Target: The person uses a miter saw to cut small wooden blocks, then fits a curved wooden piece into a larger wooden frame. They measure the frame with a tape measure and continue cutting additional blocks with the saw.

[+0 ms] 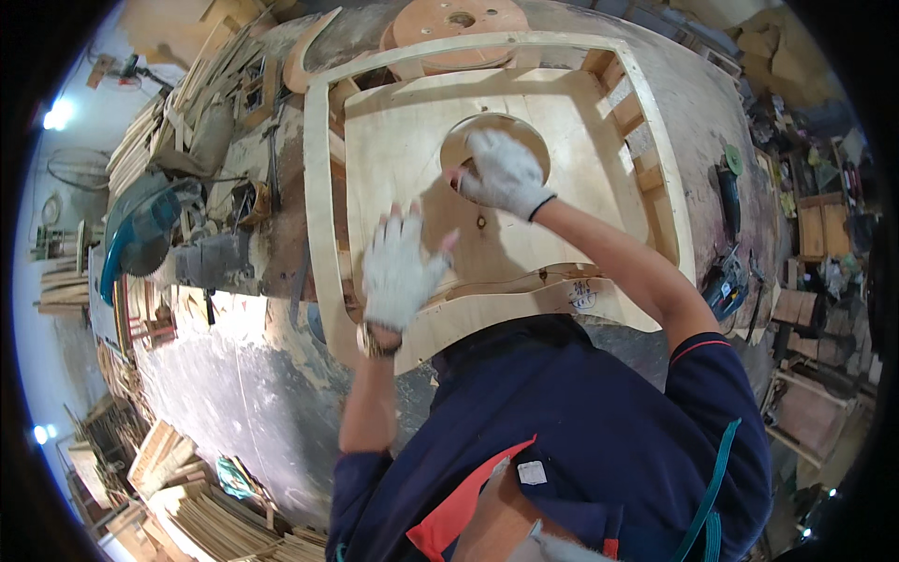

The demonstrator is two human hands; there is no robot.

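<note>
A wooden frame (314,187) lies in front of me, with a pale plywood panel (393,122) set inside it. The panel has a round hole (456,140) cut through it. My right hand (508,176), in a white knit glove, is over this hole, its thumb apart from its slightly bent fingers. I see nothing held in it; whether it touches the hole's rim I cannot tell. Lower left, my left hand (403,267), gloved too, is spread open above the panel near the frame's near left corner. A curved wooden rail (506,304) with handwritten marks runs along the near side.
Beyond the frame lie round wooden discs (440,21). To the left are a teal circular saw (140,234) with an exposed blade and stacked wood strips (154,140). On the right rest an angle grinder (729,197) and another dark power tool (723,286).
</note>
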